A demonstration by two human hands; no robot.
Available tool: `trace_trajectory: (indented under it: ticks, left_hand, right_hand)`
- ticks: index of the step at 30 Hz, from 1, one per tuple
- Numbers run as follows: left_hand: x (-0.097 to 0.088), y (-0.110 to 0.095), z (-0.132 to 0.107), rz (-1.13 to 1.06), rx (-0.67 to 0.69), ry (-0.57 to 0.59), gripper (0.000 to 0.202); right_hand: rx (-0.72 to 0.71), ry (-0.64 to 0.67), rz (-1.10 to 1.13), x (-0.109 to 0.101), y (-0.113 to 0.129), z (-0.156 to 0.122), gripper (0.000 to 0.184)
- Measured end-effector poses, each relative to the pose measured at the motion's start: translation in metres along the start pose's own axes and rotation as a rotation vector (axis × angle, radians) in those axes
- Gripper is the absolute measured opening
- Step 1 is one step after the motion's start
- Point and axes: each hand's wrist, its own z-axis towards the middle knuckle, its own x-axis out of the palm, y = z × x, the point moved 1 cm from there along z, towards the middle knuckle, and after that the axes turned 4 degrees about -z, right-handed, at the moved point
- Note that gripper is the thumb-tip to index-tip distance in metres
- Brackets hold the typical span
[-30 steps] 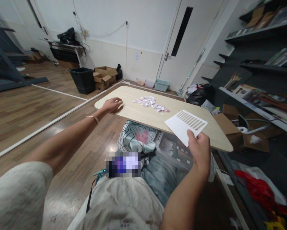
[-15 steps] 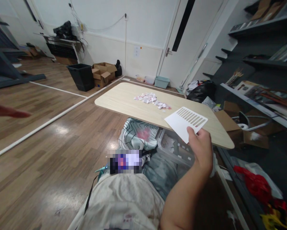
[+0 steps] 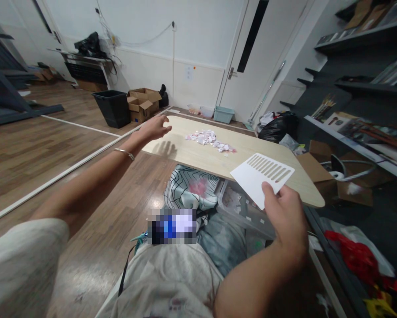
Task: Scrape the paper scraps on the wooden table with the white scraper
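Observation:
My right hand [image 3: 282, 205] grips a white flat scraper [image 3: 251, 179] with a row of long slots, thumb on top, over the table's near right side. My left hand [image 3: 157, 128] reaches out above the left part of the pale wooden table [image 3: 277, 159], fingers apart and holding nothing, its shadow falling on the tabletop. A pile of small white and pinkish paper scraps [image 3: 207, 137] lies in the middle of the table, to the right of my left hand. Under the near edge sits a clear plastic bin [image 3: 247, 214] with some scraps inside.
A patterned cloth [image 3: 188, 187] and a blurred-out phone-like screen [image 3: 173, 226] lie at my lap. Beyond the table stand a black trash bin [image 3: 112, 108], cardboard boxes [image 3: 143, 104] and a light blue tub [image 3: 224, 114]. Dark shelves [image 3: 367, 81] line the right.
My left hand has swung in from the far left to above the table's left part. My right hand has drawn the scraper slightly right and nearer to me. The pile looks the same.

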Motion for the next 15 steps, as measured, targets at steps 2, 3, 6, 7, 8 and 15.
trace_trajectory:
  ticks: [2, 3, 6, 7, 8, 15]
  left_hand:
    - [0.026, -0.003, 0.019, -0.002, 0.012, 0.053, 0.086]
    - [0.036, -0.004, 0.022, 0.004, 0.012, 0.076, 0.078]
    - [0.058, -0.007, 0.018, 0.054, -0.022, 0.139, 0.068]
    - [0.063, -0.008, 0.014, 0.074, -0.043, 0.162, 0.064]
    - [0.068, -0.008, 0.010, 0.094, -0.061, 0.184, 0.059]
    - [0.080, -0.008, -0.010, 0.136, -0.049, 0.168, 0.040]
  right_hand:
    - [0.071, -0.037, -0.043, -0.026, 0.000, -0.018, 0.041]
    - [0.092, -0.044, -0.048, -0.039, 0.002, -0.029, 0.042]
    - [0.099, -0.063, -0.005, -0.065, 0.006, -0.050, 0.046]
    - [0.102, -0.073, 0.016, -0.067, 0.007, -0.052, 0.047]
    - [0.106, -0.097, 0.030, -0.065, 0.007, -0.049, 0.048]
    - [0.154, 0.007, 0.046, 0.006, 0.002, 0.009, 0.042]
